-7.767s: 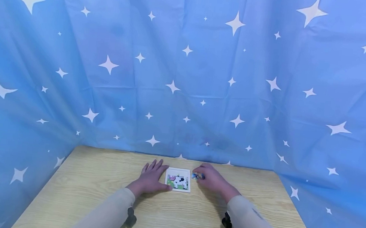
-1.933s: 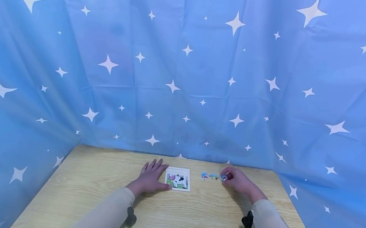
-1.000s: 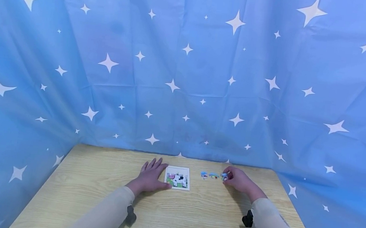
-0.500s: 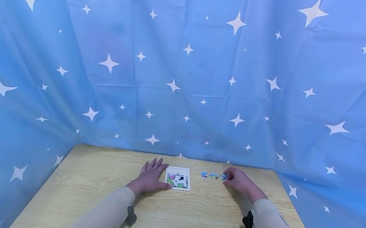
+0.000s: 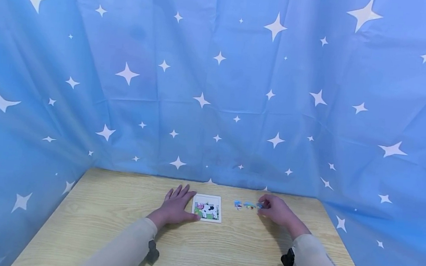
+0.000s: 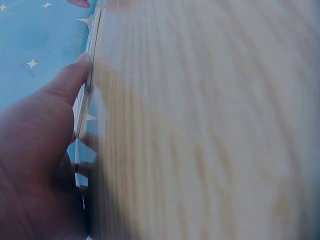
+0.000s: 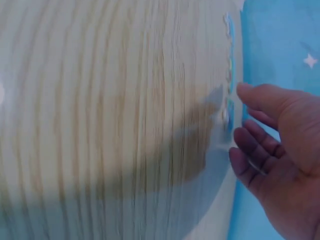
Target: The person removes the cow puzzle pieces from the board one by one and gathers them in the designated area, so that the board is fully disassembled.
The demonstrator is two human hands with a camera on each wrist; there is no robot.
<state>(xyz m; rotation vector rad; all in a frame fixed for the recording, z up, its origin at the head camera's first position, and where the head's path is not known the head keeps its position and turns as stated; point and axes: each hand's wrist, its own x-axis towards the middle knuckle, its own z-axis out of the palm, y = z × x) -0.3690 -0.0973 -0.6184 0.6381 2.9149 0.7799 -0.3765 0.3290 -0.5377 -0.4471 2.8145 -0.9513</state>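
Note:
A square white-framed puzzle board [image 5: 208, 198] with a cow picture lies flat on the table. My left hand [image 5: 174, 207] is spread at its left side, with the thumb at the near corner and the fingers reaching past the far left corner. In the left wrist view, the thumb [image 6: 70, 77] presses against the thin edge of the board [image 6: 90, 65]. To the right of the board lie colourful puzzle pieces [image 5: 249, 206] in a row. Over the right end of that row is my right hand [image 5: 278, 211], partly covering the last piece [image 5: 260, 205]. Its fingers [image 7: 260, 150] are loosely bent, with nothing between them.
Under both arms extends a light wood-grain table [image 5: 199, 254]. A blue curtain with white stars [image 5: 212, 141] hangs behind it and along both sides. Each sleeve carries a dark wrist camera [image 5: 288, 258].
Earlier, the right hand held pieces beside the board; it has since moved right and the pieces now lie in a row. Its fingers have just come slightly left, off the last piece. Left hand stayed.

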